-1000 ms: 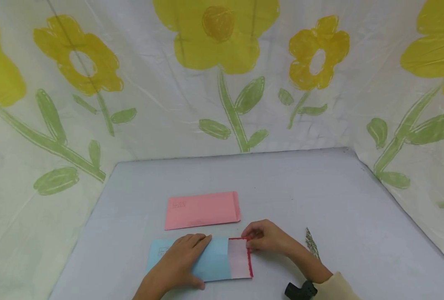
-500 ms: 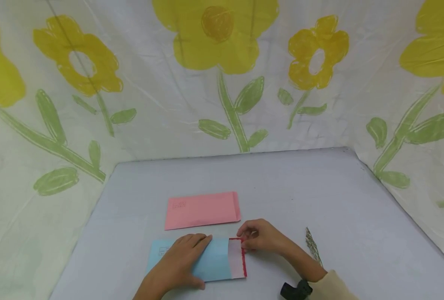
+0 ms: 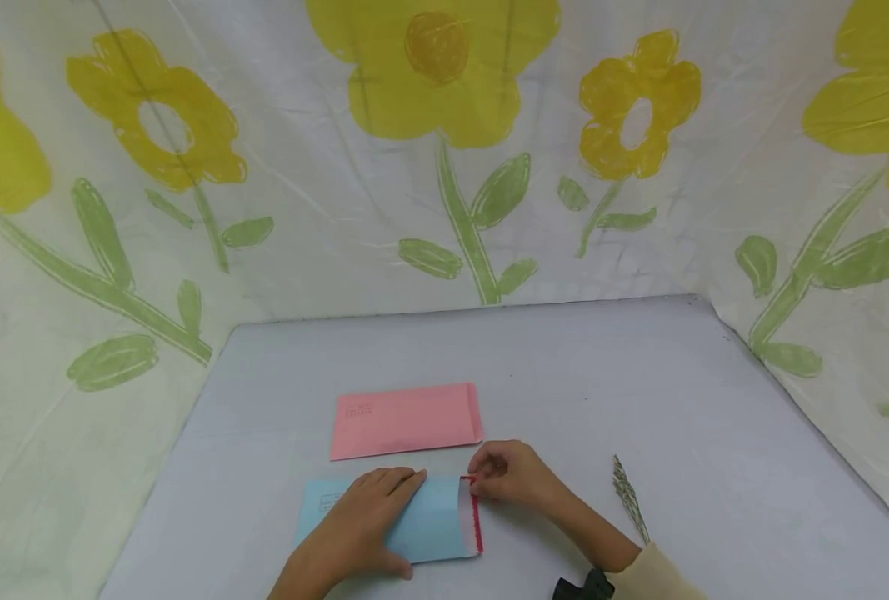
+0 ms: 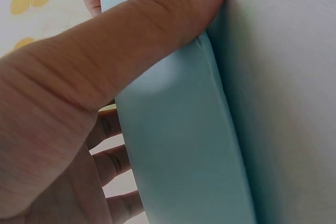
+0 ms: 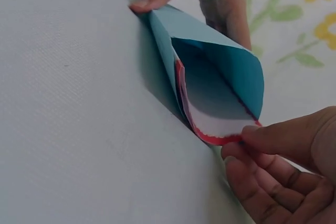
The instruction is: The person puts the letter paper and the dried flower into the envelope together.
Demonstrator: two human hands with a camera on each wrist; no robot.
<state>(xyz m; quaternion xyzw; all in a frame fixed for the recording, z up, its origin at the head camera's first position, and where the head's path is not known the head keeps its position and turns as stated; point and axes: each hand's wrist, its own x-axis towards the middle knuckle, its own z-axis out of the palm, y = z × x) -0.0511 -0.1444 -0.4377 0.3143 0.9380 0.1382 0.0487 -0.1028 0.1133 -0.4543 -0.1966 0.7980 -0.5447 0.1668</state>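
A light blue envelope [image 3: 440, 517] lies on the table with its mouth to the right. My left hand [image 3: 365, 521] spans it and grips it, thumb at the near edge and fingers at the far edge. In the left wrist view the thumb [image 4: 152, 24] presses the envelope's side [image 4: 173, 145]. From the mouth sticks a short strip of a pale pink, red-edged card [image 3: 468, 525]; the rest is inside. My right hand [image 3: 515, 475] pinches the card's far outer corner. In the right wrist view the mouth bulges wide, and the card [image 5: 210, 116] bows within it.
A pink envelope [image 3: 407, 421] lies just beyond the blue one. To the right, near the right forearm, rests a dried plant sprig [image 3: 627, 492]. A white curtain with painted yellow flowers [image 3: 437, 83] stands behind the table [image 3: 564, 358].
My right hand has moved left, and the red-edged card has slid further into the blue envelope, so less of it shows. The left hand has stayed in place.
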